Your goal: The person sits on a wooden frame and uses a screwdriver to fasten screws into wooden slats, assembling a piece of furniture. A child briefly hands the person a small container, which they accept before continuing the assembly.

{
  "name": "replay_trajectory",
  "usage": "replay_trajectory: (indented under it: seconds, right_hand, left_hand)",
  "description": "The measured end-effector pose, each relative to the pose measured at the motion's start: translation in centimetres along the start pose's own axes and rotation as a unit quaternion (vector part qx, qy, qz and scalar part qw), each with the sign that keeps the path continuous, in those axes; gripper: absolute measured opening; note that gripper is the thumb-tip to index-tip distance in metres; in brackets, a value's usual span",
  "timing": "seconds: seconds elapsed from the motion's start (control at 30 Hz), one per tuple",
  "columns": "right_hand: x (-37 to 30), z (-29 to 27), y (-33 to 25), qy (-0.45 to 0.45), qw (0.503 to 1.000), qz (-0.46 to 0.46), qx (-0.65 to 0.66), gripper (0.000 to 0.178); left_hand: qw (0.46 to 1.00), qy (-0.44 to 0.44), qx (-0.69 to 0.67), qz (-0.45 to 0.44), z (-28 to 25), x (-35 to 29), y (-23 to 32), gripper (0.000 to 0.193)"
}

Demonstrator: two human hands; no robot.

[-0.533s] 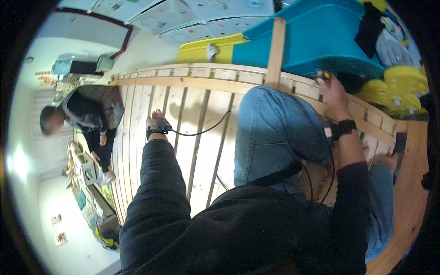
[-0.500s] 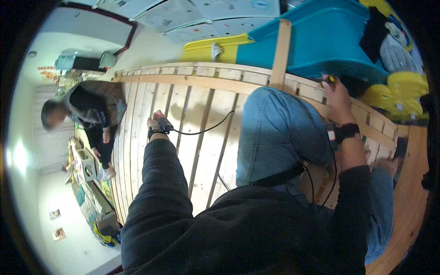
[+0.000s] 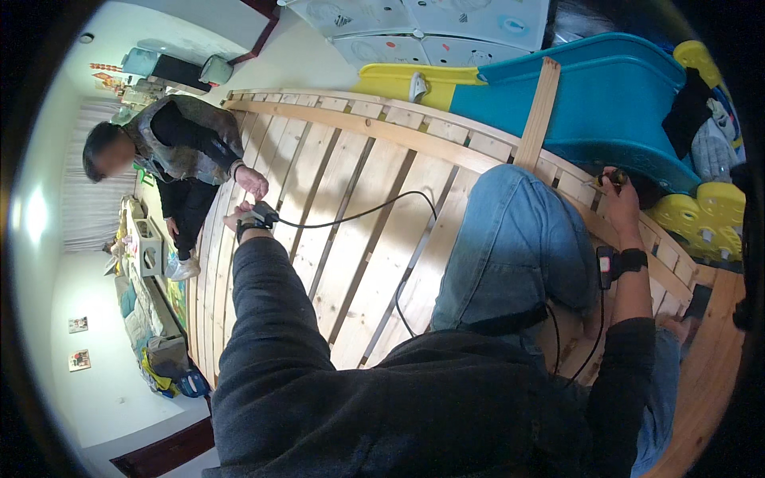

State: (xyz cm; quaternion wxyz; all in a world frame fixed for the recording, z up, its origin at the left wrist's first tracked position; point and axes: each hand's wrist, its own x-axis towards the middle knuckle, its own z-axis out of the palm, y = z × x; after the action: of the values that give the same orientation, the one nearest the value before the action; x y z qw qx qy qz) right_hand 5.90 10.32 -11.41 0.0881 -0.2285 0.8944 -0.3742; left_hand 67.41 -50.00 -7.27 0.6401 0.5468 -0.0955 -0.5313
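The right hand (image 3: 623, 199) has its fingers wrapped round a small dark-and-yellow tool (image 3: 613, 177), just right of the wooden bar (image 3: 538, 115) that sticks out past the long rail (image 3: 398, 135); its thin end points back toward the bar, and the closed grip probably serves to keep so short a handle steady. Far left of the bar, the left hand (image 3: 239, 217) reaches out at full arm's length, close to a co-worker's hand (image 3: 253, 183), likely so that the two can meet across the gap; whether it grasps anything I cannot tell. A black cable (image 3: 343, 221) runs slack from that wrist, left of the bar, presumably leaving the arm free to stretch. The bent knee (image 3: 510, 239), on the near side of the bar, seems to brace the body between both reaches. Beneath, a pale slatted frame (image 3: 390, 215) spreads mostly left of the bar, dark gaps between its boards. Behind the bar stand a turquoise slide (image 3: 613, 103) and white cabinets (image 3: 478, 24); far to its left hangs a pale curtain (image 3: 84, 191).
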Motion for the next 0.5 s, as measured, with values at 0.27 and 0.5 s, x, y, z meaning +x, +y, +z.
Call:
replay_trajectory:
  seconds: [0.27, 0.5]
  right_hand:
    - [-0.4, -0.2, -2.1, 0.002, 1.0, -0.015, -0.027, 0.023]
    - [-1.7, 0.0, -4.8, 0.008, 1.0, -0.005, -0.009, 0.031]
  left_hand:
    - [0.989, 0.013, 0.147, -0.01, 3.4, -1.7, 1.2, 0.105]
    - [0.654, -0.175, 0.402, 0.617, 7.6, -22.2, -12.7, 0.041]
